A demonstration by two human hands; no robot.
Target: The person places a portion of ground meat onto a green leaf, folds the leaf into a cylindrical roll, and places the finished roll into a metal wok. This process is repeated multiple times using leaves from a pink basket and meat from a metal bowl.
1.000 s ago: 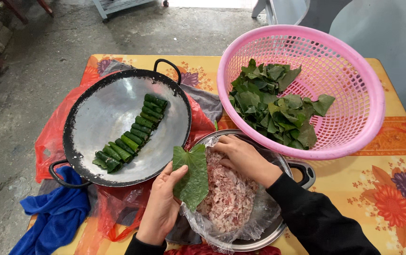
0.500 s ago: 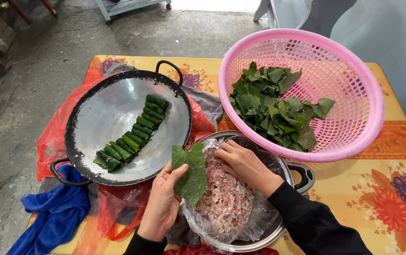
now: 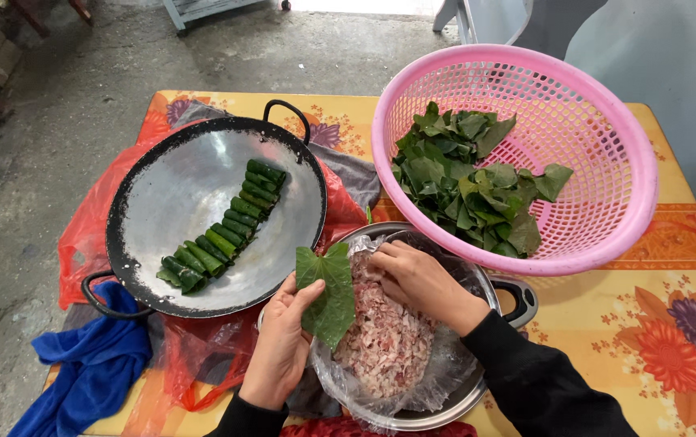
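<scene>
My left hand (image 3: 279,344) holds a flat green leaf (image 3: 328,295) open on its palm, just left of a metal pot (image 3: 510,295) lined with clear plastic. Pink minced meat (image 3: 384,340) fills the plastic. My right hand (image 3: 417,279) rests on the top of the meat, fingers curled into it. Beyond my left hand stands a black-rimmed metal pan (image 3: 178,190) holding a curved row of several rolled green leaves (image 3: 222,231).
A pink plastic basket (image 3: 607,137) with a heap of loose green leaves (image 3: 469,182) sits at the back right. Red plastic bags (image 3: 89,235) and a blue cloth (image 3: 93,368) lie under and beside the pan. The table (image 3: 672,332) has a yellow flowered cover.
My right hand has slid a little along the top of the meat, its fingers digging in. My left hand still holds the leaf in the same place.
</scene>
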